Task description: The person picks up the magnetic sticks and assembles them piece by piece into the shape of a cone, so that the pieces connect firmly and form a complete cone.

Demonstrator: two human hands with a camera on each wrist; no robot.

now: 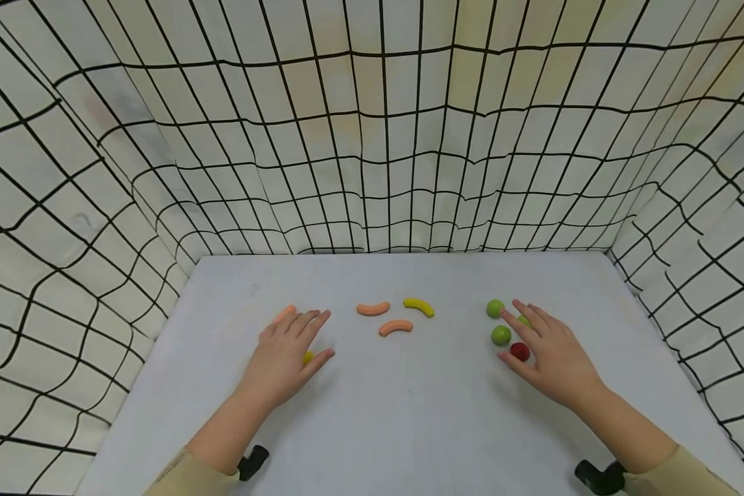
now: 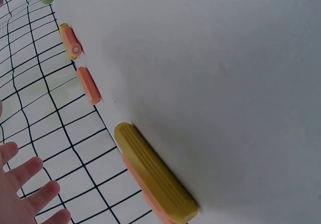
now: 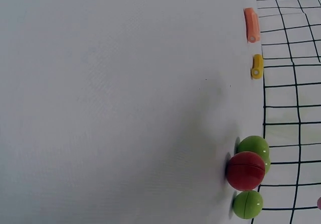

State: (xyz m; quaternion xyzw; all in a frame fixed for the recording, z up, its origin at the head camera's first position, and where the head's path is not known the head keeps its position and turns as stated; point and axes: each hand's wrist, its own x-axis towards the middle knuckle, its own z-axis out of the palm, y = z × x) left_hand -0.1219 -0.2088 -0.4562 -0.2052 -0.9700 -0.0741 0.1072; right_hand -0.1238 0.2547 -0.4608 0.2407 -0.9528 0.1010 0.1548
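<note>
My left hand (image 1: 285, 355) hovers with fingers extended over the left of the table. Partly hidden under it are a yellow toy banana (image 2: 155, 174) and an orange sausage-shaped piece (image 1: 284, 314). On the right, my right hand (image 1: 554, 355) spreads its fingers above a red ball (image 1: 520, 351) and several green balls (image 1: 501, 335); one green ball (image 1: 524, 320) is mostly covered by the fingers. Neither hand holds anything. Between the hands lie two orange sausage-shaped pieces (image 1: 373, 308) (image 1: 396, 327) and another yellow toy banana (image 1: 419, 307).
The white table (image 1: 409, 427) is bounded at the back and sides by pale walls with a black grid net (image 1: 384, 138). Dark wrist devices (image 1: 253, 462) sit at both sleeve cuffs.
</note>
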